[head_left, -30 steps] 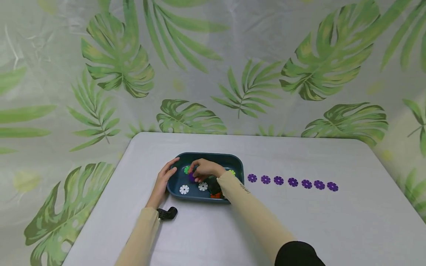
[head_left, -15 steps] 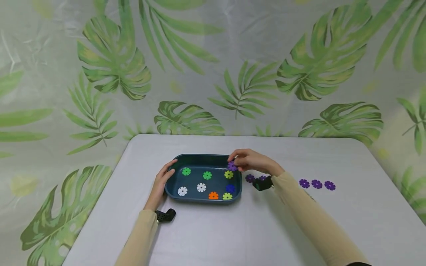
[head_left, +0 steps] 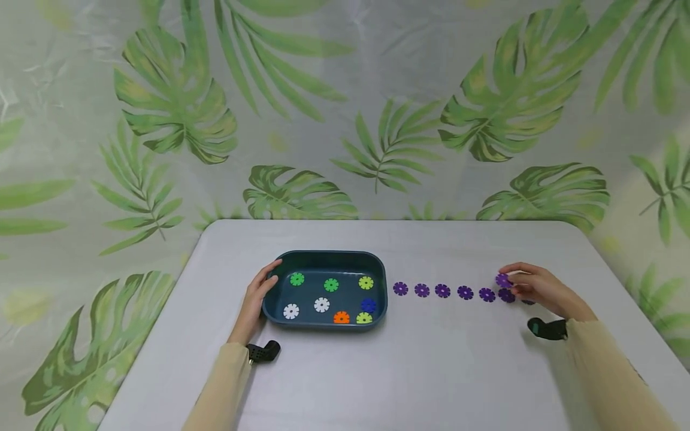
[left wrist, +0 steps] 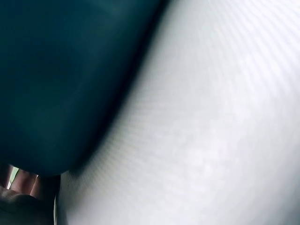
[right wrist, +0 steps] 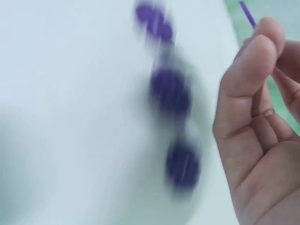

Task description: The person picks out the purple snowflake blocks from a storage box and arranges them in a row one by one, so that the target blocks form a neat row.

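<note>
My right hand (head_left: 544,290) pinches a purple interlocking disc (head_left: 503,280) between thumb and fingers, just above the right part of a row of purple discs. In the right wrist view only the held disc's thin edge (right wrist: 247,14) shows past the fingertips. Row discs include one (head_left: 401,288) at the left end; the hand partly hides the rightmost (head_left: 529,301). My left hand (head_left: 253,302) holds the left side of a dark teal tray (head_left: 323,326), thumb over its rim. Its fingers appear dimly at the tray's corner in the left wrist view.
Inside the tray lie green (head_left: 297,279), white (head_left: 291,311), yellow-green (head_left: 366,282), orange (head_left: 341,317) and blue (head_left: 369,305) discs. A white cloth (head_left: 420,371) covers the table, and a leaf-print curtain (head_left: 312,120) hangs behind it.
My right hand has lifted the purple disc out of the tray and carried it right, over the row's far end. My left hand has stayed at the tray's left side.
</note>
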`<control>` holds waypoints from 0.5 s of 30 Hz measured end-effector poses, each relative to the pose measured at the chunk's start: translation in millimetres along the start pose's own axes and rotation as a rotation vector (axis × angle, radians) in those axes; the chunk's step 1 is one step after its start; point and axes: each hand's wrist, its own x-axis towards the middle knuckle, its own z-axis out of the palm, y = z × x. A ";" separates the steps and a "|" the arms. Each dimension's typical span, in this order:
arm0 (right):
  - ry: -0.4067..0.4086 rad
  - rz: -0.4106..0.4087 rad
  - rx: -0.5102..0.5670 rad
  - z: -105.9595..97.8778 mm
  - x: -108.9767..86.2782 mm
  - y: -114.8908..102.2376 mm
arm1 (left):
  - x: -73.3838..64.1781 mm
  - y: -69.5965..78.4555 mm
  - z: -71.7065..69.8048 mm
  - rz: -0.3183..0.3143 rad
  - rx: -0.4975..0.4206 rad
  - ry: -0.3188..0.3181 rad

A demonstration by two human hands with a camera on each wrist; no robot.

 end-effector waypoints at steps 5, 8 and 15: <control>0.077 -0.021 0.108 -32.8 -28.3 30.1 | -4.3 10.9 0.6 -0.009 -0.022 -0.015; 0.119 -0.017 0.092 -41.0 -35.4 42.7 | -6.6 15.2 -0.7 -0.022 -0.011 -0.013; 0.257 0.029 -0.264 -36.4 -35.0 49.1 | -7.1 18.8 -5.8 -0.032 0.010 -0.030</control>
